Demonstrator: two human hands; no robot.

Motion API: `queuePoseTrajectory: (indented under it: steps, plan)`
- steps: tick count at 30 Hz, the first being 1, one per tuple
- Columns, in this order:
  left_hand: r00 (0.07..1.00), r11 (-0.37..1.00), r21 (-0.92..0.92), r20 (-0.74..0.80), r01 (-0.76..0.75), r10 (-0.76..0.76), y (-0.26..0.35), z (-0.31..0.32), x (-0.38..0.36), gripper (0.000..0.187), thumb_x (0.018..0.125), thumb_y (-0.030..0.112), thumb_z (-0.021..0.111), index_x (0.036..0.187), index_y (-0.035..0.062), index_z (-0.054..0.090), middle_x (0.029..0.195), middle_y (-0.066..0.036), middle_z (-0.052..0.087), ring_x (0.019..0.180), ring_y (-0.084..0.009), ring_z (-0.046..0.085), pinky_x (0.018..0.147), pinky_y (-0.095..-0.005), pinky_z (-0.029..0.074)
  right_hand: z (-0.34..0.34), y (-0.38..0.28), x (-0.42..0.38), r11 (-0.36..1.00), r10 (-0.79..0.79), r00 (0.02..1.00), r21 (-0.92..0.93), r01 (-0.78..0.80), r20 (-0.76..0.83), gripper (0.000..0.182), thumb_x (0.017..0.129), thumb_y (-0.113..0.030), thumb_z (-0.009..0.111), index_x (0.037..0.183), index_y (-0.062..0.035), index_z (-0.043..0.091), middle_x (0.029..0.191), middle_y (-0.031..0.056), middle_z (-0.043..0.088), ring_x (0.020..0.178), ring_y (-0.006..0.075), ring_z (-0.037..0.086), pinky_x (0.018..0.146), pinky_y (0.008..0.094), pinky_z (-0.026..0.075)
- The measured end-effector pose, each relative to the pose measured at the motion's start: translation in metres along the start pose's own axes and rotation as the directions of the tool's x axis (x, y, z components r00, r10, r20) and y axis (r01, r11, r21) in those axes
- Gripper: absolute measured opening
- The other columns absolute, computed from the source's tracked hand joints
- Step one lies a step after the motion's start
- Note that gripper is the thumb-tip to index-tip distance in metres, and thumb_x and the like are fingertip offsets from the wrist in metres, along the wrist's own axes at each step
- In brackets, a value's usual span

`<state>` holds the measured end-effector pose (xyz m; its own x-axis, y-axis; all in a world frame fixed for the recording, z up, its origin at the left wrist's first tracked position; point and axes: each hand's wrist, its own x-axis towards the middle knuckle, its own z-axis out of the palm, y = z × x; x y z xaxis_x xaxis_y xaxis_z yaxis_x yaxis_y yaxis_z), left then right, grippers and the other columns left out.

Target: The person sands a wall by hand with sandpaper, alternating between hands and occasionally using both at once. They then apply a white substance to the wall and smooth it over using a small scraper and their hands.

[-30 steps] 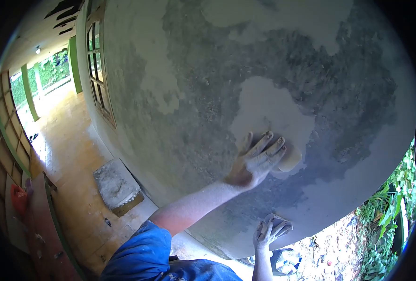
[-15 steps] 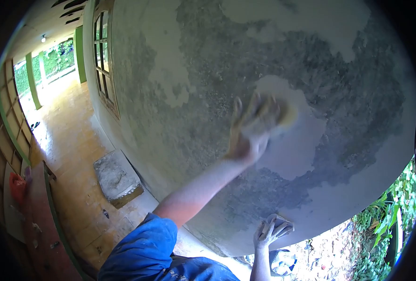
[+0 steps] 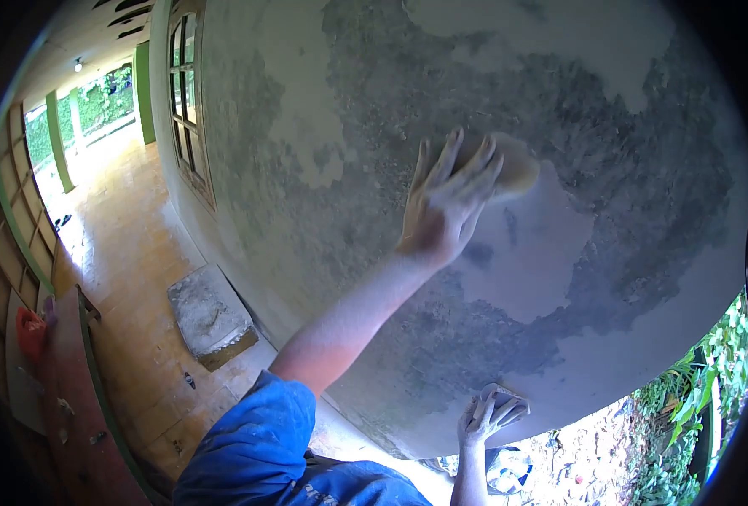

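High on the wall, my left hand presses a pale yellowish flat scraper against the surface, its fingers stretched along and over the tool. Just below it lies a smooth pale patch of filler, surrounded by rough dark grey wall. Lower down, near the wall's bottom edge, my right hand grips a small flat plate with its fingers laid across it. The plate's underside is hidden.
A dusty grey-topped block sits on the tiled floor beside the wall. A window is set in the wall at left. A red bench-like board with a red plastic bag stands farther left. Plants grow at lower right.
My left hand and its scraper have shifted slightly up and to the left, showing more of the patch, with a dark smudge on it. My right hand has stayed put.
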<state>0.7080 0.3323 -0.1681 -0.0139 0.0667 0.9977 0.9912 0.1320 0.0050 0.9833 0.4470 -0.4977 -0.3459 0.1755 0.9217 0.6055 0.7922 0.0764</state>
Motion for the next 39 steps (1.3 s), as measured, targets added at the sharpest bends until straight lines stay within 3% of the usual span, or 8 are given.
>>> queuePoseTrajectory:
  steps: [2, 5, 7, 11, 17, 24, 33, 39]
  plan:
    - [0.999, 0.999, -0.036, -0.042, -0.032, 0.030, -0.003, -0.001, 0.007, 0.037, 0.086, 0.014, 0.060, 0.122, 0.0133, 0.058, 0.136, -0.001, 0.049, 0.134, -0.0324, 0.033, 0.110, -0.0596, 0.018, -0.001, 0.001, 0.000, 1.000, 0.003, 1.000, 0.012, -0.003, 0.008, 0.055, 0.088, -0.026, 0.058, 0.138, -0.0114, 0.040, 0.150, 0.0264, 0.011, 0.135, 0.0540, 0.002, 0.103, 0.0712, 0.008]
    - [1.000, 0.996, -0.087, 0.018, -0.023, 0.025, 0.000, -0.009, -0.025, 0.039, 0.085, 0.014, 0.061, 0.123, 0.0160, 0.057, 0.136, 0.000, 0.049, 0.135, -0.0318, 0.031, 0.111, -0.0589, 0.017, -0.002, 0.002, 0.000, 1.000, -0.010, 1.000, 0.008, 0.010, 0.015, 0.055, 0.089, -0.026, 0.058, 0.139, -0.0113, 0.040, 0.150, 0.0262, 0.010, 0.135, 0.0539, 0.001, 0.102, 0.0716, 0.007]
    - [0.983, 0.999, -0.042, 0.185, 0.006, 0.002, 0.002, -0.014, -0.066, 0.040, 0.084, 0.015, 0.062, 0.124, 0.0187, 0.057, 0.137, 0.002, 0.048, 0.136, -0.0324, 0.028, 0.111, -0.0593, 0.016, -0.001, 0.004, -0.002, 1.000, -0.007, 1.000, 0.003, 0.007, 0.018, 0.056, 0.089, -0.027, 0.058, 0.139, -0.0119, 0.039, 0.150, 0.0263, 0.009, 0.135, 0.0539, 0.001, 0.102, 0.0716, 0.006]
    - [0.974, 1.000, -0.001, 0.225, -0.024, 0.024, -0.003, -0.019, -0.069, 0.038, 0.085, 0.016, 0.061, 0.123, 0.0201, 0.057, 0.136, 0.004, 0.049, 0.138, -0.0323, 0.024, 0.111, -0.0602, 0.015, 0.002, 0.002, -0.007, 0.999, 0.021, 0.999, -0.039, -0.020, 0.041, 0.057, 0.088, -0.026, 0.058, 0.140, -0.0133, 0.038, 0.150, 0.0263, 0.007, 0.135, 0.0545, 0.000, 0.102, 0.0721, 0.006]
    - [0.987, 0.989, -0.034, 0.060, -0.145, 0.147, -0.009, -0.008, 0.011, 0.042, 0.082, 0.016, 0.065, 0.123, 0.0217, 0.058, 0.137, 0.006, 0.048, 0.139, -0.0320, 0.021, 0.111, -0.0614, 0.015, 0.002, 0.002, -0.003, 1.000, 0.001, 1.000, -0.013, -0.001, 0.013, 0.057, 0.088, -0.022, 0.058, 0.140, -0.0131, 0.037, 0.150, 0.0272, 0.007, 0.134, 0.0554, 0.001, 0.101, 0.0733, 0.007]
    - [0.976, 1.000, -0.017, 0.217, -0.011, 0.014, -0.006, -0.009, -0.095, 0.042, 0.082, 0.015, 0.064, 0.123, 0.0218, 0.058, 0.139, 0.007, 0.045, 0.139, -0.0355, 0.017, 0.109, -0.0634, 0.016, 0.004, 0.001, -0.003, 1.000, -0.010, 0.999, 0.018, 0.011, -0.035, 0.057, 0.088, -0.020, 0.058, 0.140, -0.0119, 0.035, 0.149, 0.0288, 0.009, 0.135, 0.0551, 0.003, 0.100, 0.0736, 0.008]
    - [0.991, 0.990, -0.059, 0.013, -0.130, 0.131, -0.017, 0.003, 0.008, 0.039, 0.083, 0.015, 0.063, 0.121, 0.0220, 0.060, 0.136, 0.007, 0.049, 0.140, -0.0343, 0.018, 0.111, -0.0614, 0.008, 0.001, 0.002, -0.001, 1.000, -0.029, 0.999, 0.007, 0.029, -0.041, 0.057, 0.088, -0.022, 0.058, 0.140, -0.0123, 0.035, 0.150, 0.0277, 0.010, 0.135, 0.0540, 0.003, 0.102, 0.0726, 0.006]
    - [0.971, 0.999, -0.036, 0.240, -0.011, 0.019, -0.005, -0.001, -0.118, 0.036, 0.083, 0.017, 0.063, 0.119, 0.0240, 0.062, 0.136, 0.007, 0.049, 0.140, -0.0325, 0.015, 0.112, -0.0611, 0.009, 0.004, 0.004, -0.007, 1.000, -0.002, 1.000, 0.010, 0.002, -0.004, 0.060, 0.088, -0.024, 0.058, 0.142, -0.0140, 0.033, 0.150, 0.0263, 0.010, 0.136, 0.0531, 0.003, 0.101, 0.0728, 0.006]
